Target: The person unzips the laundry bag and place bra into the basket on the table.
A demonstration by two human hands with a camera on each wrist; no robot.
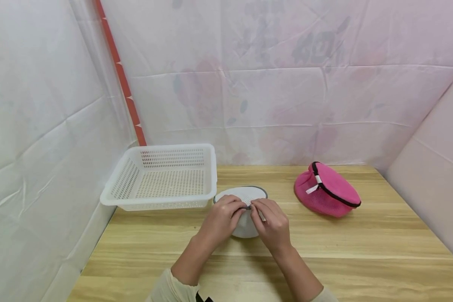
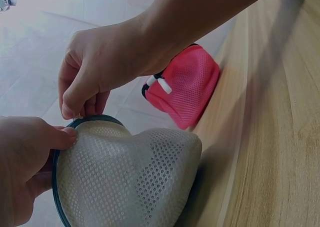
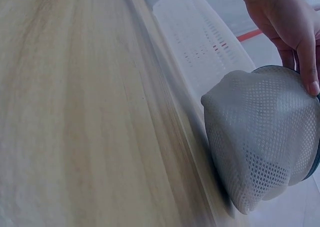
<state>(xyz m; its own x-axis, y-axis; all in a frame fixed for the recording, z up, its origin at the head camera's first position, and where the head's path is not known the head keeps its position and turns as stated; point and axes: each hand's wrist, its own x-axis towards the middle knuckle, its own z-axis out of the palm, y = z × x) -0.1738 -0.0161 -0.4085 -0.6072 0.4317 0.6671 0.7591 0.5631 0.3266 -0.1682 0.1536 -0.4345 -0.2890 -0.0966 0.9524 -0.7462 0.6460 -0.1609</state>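
Note:
A white mesh laundry bag with a dark teal zipper edge stands on the table in front of me. In the left wrist view its honeycomb mesh is slightly dented. My left hand pinches the near rim between thumb and fingers; the right wrist view shows the left thumb pressed on that edge. Close beside it, my right hand pinches at the zipper edge with thumb and fingertips. The small part between the right fingertips is mostly hidden.
A white perforated plastic basket stands at the back left, close to the mesh bag. To the right lies a pink mesh bag with a black zipper and white tab. Draped sheets wall the wooden table at the back and sides.

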